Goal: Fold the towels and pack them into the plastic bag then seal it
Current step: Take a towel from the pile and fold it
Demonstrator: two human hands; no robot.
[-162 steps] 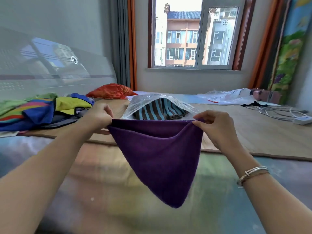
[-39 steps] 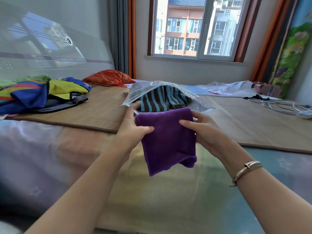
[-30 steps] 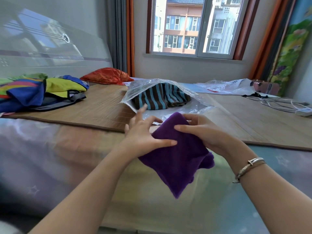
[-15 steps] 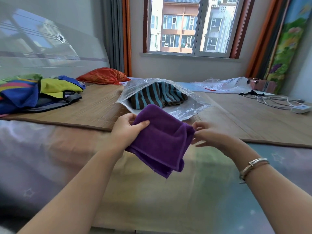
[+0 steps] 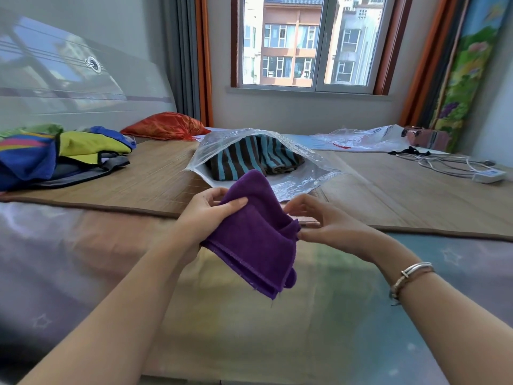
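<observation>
A folded purple towel [image 5: 255, 232] hangs in the air above the bed's near edge. My left hand [image 5: 206, 215] grips its left side, thumb on top and fingers underneath. My right hand [image 5: 319, 223] pinches the towel's right corner between thumb and fingertips. Just behind them a clear plastic bag [image 5: 299, 179] lies on the bamboo mat [image 5: 150, 179] with its mouth open toward me. A brown and blue striped towel [image 5: 249, 159] sits inside the bag.
A pile of colourful clothes [image 5: 55, 154] lies at the left on the mat. An orange pillow [image 5: 166, 125] is behind it. Another clear plastic bag [image 5: 366, 137], a white power strip [image 5: 488, 176] with cables, and a pink box [image 5: 426, 137] are at the right.
The purple towel went from a wide spread sheet to a small folded packet. In the last half second it sank a little at its lower edge while both hands kept hold.
</observation>
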